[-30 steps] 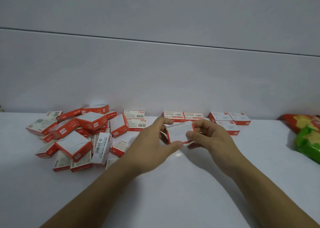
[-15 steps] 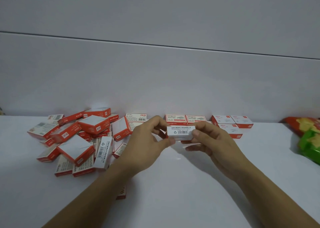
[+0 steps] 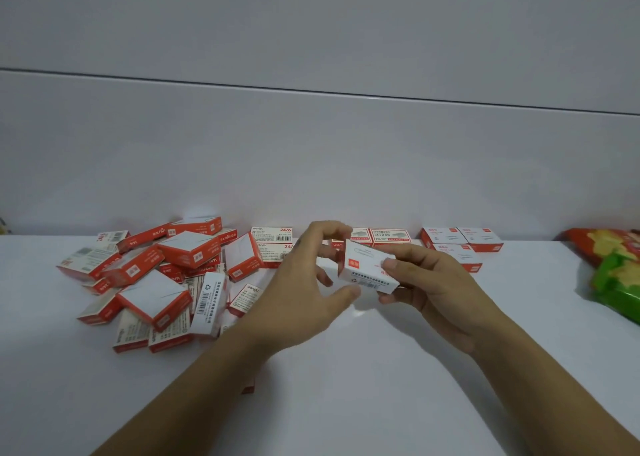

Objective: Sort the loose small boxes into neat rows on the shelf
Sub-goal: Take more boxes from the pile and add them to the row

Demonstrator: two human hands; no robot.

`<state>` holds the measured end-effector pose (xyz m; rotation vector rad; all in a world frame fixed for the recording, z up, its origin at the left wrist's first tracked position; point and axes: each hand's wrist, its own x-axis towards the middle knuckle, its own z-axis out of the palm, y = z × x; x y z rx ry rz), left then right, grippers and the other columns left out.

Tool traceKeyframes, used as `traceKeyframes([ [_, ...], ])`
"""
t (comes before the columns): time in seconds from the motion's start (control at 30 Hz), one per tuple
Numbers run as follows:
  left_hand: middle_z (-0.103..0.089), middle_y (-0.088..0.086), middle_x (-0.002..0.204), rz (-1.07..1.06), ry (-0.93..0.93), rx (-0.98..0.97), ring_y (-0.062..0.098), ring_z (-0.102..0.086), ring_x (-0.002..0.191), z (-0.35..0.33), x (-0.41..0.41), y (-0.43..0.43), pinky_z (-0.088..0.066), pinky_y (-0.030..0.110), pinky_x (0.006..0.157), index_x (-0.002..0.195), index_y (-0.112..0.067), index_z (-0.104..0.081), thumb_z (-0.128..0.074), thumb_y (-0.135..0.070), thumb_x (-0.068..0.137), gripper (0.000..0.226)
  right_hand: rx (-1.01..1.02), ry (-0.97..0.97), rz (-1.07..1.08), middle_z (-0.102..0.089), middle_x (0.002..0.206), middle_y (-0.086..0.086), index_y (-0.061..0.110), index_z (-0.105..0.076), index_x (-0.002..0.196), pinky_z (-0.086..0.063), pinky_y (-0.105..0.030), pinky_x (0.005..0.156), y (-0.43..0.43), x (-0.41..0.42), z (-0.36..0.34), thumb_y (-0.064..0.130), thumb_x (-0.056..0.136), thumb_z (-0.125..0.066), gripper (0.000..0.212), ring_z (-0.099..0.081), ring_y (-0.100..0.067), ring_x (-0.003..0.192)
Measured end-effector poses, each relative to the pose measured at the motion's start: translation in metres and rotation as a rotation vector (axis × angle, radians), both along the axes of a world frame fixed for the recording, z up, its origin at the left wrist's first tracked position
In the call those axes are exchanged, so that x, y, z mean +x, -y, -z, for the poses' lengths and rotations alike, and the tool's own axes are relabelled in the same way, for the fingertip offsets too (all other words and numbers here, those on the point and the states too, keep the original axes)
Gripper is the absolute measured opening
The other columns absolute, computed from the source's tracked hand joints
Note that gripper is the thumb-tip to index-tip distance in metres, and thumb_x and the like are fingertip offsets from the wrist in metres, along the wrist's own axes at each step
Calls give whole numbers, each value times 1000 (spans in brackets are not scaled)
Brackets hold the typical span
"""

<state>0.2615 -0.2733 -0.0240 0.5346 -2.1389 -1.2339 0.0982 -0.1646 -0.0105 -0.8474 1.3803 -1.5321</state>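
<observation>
A back-row box (image 3: 272, 234) reads "wengu" and "24/6"; other print is illegible.

**Held item:** one small white-and-red rectangular cardboard box (image 3: 369, 268), closed, raised clear of the flat white shelf (image 3: 346, 379). It is tilted, with the end face bearing a red square mark turned left and the barcoded long side turned toward the camera. The right hand (image 3: 436, 292) pinches its right end, thumb on top. The left hand (image 3: 304, 282) curls round its left end.

**Left of the held box:** loose heap of matching boxes (image 3: 156, 275), overlapping at mixed angles, several showing plain white faces.

**Beyond the held box:** boxes lying flat in short rows:
- 24/6-marked pair (image 3: 272, 233), beyond and to the left
- second pair (image 3: 389, 237), directly beyond
- group of three (image 3: 457, 244), beyond and to the right
</observation>
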Motion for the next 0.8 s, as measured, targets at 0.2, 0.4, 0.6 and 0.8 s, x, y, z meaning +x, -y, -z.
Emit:
traceKeyframes([
  [0.2,-55,-29,117,19,25,169,11,-61,100,-3,-4,-3,-59,30,77,117,-48,-40,-77,-21,79,59,15,-47,54,-73,108,-9,5,-69,108,-58,-31,69,1,5,3,15,80,-67,30,-70,-26,95],
  [0.4,-64,-20,114,27,28,304,17,-64,103,-3,-1,1,-60,37,78,110,-40,-53,-74,-10,80,47,38,-49,79,-73,103,-10,2,-68,101,-55,-30,67,0,12,0,14,96,-53,20,-67,-22,87],
  [0.6,-66,-9,113,36,34,251,16,-66,99,-7,0,-2,-59,37,78,111,-43,-53,-74,-7,80,51,32,-62,100,-74,95,-12,5,-70,89,-52,-31,66,-2,13,-5,14,95,-54,19,-62,-22,79],
  [0.8,-63,-23,114,107,-33,273,10,-62,107,-9,0,-6,-58,40,81,116,-43,-53,-71,2,81,59,47,-133,74,-73,97,-18,3,-65,83,-52,-33,67,-4,8,-4,8,90,-61,9,-65,-23,80],
])
